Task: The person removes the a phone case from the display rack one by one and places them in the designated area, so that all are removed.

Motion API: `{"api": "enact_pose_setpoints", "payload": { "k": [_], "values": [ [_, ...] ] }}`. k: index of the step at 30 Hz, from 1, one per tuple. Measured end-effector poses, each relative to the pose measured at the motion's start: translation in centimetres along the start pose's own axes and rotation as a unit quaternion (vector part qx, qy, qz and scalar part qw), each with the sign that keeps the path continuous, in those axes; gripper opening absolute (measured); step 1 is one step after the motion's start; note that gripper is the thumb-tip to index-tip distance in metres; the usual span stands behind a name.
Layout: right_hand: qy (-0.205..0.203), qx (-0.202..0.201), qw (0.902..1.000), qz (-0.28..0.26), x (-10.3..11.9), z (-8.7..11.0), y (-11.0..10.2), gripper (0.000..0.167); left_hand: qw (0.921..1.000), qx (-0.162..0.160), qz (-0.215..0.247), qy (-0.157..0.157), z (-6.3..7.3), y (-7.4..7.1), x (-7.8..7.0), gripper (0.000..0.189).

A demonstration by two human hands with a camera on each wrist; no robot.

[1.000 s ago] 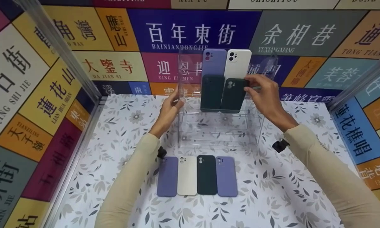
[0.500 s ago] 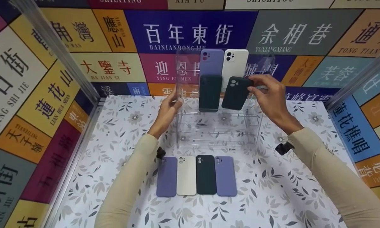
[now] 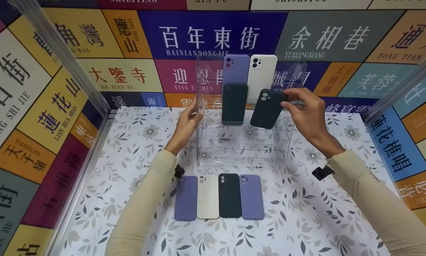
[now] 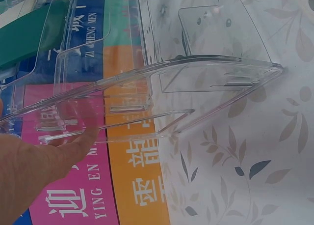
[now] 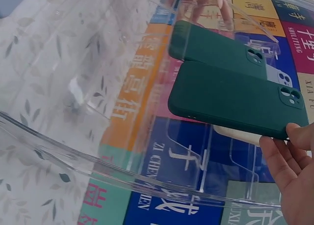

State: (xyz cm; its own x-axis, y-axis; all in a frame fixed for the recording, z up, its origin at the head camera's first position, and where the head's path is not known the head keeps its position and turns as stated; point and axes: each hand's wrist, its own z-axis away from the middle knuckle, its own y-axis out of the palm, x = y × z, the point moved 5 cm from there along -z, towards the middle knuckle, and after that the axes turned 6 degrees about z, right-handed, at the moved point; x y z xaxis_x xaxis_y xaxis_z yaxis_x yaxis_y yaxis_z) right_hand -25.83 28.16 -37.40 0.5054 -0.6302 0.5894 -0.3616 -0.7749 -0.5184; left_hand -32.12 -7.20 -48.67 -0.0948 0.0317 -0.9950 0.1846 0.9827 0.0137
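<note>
In the head view my right hand (image 3: pixel 307 115) pinches a dark green phone case (image 3: pixel 268 108) by its upper right edge. The case leans, its lower end swung left, in front of a clear stepped display stand (image 3: pixel 244 158). My left hand (image 3: pixel 187 126) holds the stand's left side panel, some fingers hidden behind it. On the stand, a second dark green case (image 3: pixel 235 105) stands upright, with a purple case (image 3: pixel 236 67) and a white case (image 3: pixel 263 71) on the tier behind. The right wrist view shows thumb and fingers on the held green case (image 5: pixel 235 99) near its camera cutout.
In front of the stand, a row lies on the floral tabletop (image 3: pixel 298 227): a purple case (image 3: pixel 186 197), a cream case (image 3: pixel 208 197), a dark green case (image 3: pixel 230 195) and another purple case (image 3: pixel 252 197). Printed panels (image 3: pixel 213 32) wall the back and sides.
The green case in my right hand has come off its spot beside the other green case, shifting right and tilting. My left hand stays at the stand's side.
</note>
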Motion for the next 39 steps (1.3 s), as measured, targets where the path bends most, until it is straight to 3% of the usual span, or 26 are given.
{"api": "enact_pose_setpoints", "payload": {
  "k": [12,22,39],
  "values": [
    [0.006,0.024,0.9997,-0.007,-0.9,3.1,0.8,0.032,1.0,0.001,0.006,0.003,0.0,-0.1,0.1,0.07],
    [0.003,0.039,0.9991,0.02,-1.1,4.6,0.9,0.034,1.0,0.0,0.008,0.0,0.1,-0.2,0.2,0.069],
    [0.012,0.051,0.9986,0.009,-2.1,6.8,-0.4,0.037,1.0,-0.004,-0.007,-0.002,0.0,0.0,0.0,0.069]
  ]
}}
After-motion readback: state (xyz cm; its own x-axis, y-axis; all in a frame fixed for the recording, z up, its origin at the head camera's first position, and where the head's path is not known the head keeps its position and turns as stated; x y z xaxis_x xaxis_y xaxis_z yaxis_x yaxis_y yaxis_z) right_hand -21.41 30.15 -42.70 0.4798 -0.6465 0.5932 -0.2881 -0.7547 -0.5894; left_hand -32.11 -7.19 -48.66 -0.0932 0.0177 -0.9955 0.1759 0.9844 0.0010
